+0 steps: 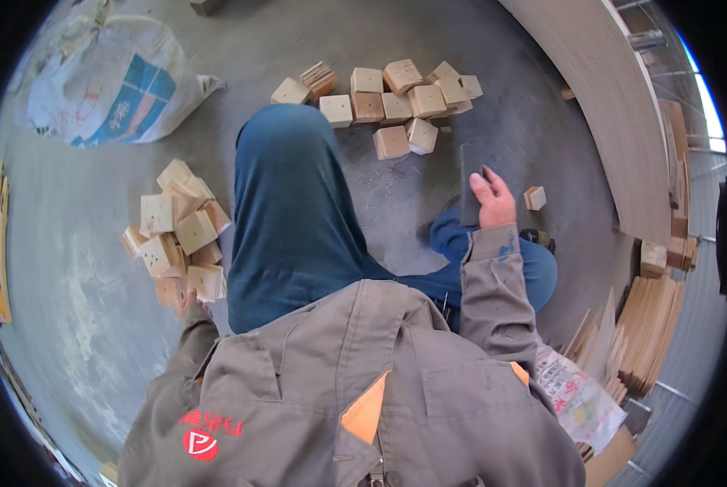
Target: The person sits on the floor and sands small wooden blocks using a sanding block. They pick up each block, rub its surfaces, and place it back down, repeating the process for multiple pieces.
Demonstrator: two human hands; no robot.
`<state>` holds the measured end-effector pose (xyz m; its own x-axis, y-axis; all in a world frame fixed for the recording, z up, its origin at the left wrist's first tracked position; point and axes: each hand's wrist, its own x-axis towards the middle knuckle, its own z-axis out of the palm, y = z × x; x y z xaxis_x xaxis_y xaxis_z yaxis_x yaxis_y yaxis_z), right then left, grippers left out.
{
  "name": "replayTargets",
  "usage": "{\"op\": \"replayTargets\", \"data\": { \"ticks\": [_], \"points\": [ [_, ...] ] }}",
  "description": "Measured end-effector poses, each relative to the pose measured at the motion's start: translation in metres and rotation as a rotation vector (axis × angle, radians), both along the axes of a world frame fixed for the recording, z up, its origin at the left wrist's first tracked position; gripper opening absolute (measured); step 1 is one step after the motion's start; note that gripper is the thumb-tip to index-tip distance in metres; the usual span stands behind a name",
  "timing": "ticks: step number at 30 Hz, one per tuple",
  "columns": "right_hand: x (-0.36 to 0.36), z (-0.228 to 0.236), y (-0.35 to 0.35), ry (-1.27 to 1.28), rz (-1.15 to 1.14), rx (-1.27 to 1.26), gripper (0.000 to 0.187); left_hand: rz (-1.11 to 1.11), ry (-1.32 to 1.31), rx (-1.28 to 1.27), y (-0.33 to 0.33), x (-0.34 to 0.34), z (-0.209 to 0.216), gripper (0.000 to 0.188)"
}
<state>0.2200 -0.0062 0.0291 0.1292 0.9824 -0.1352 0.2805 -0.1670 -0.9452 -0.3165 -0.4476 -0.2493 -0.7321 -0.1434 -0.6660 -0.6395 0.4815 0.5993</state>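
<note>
My right hand (496, 200) is closed around a dark, flat, blade-like tool (468, 183), held upright over my bent right leg. The tool's exact kind does not show. At the lower left, my left hand (192, 303) is down by a heap of wooden blocks (195, 232), beside its nearest blocks. Its fingers are mostly hidden by the sleeve and the angle, so whether it grips a block cannot be made out. Several pale blocks with small holes in their faces make up this heap.
Ahead of my knee lies a second group of wooden blocks (396, 107). A single small block (535, 197) sits right of my right hand. At the far left stands a white and blue sack (108, 81). Stacked boards (591, 89) and thin wood strips (647, 325) line the right.
</note>
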Motion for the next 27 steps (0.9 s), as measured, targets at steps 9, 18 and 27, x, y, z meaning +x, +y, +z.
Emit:
{"op": "replayTargets", "data": {
  "ticks": [9, 18, 27],
  "points": [
    [0.050, 0.045, 0.055, 0.199, -0.015, 0.126, 0.057, -0.071, 0.092, 0.398, 0.124, -0.012, 0.106, 0.043],
    [0.066, 0.017, 0.055, 0.178, -0.059, 0.152, 0.061, -0.722, 0.510, 0.657, 0.402, -0.046, 0.278, 0.047],
    [0.077, 0.035, 0.041, -0.074, -0.061, 0.143, 0.064, -1.766, 0.806, 0.244, 0.644, 0.051, 0.234, 0.076]
  ]
}}
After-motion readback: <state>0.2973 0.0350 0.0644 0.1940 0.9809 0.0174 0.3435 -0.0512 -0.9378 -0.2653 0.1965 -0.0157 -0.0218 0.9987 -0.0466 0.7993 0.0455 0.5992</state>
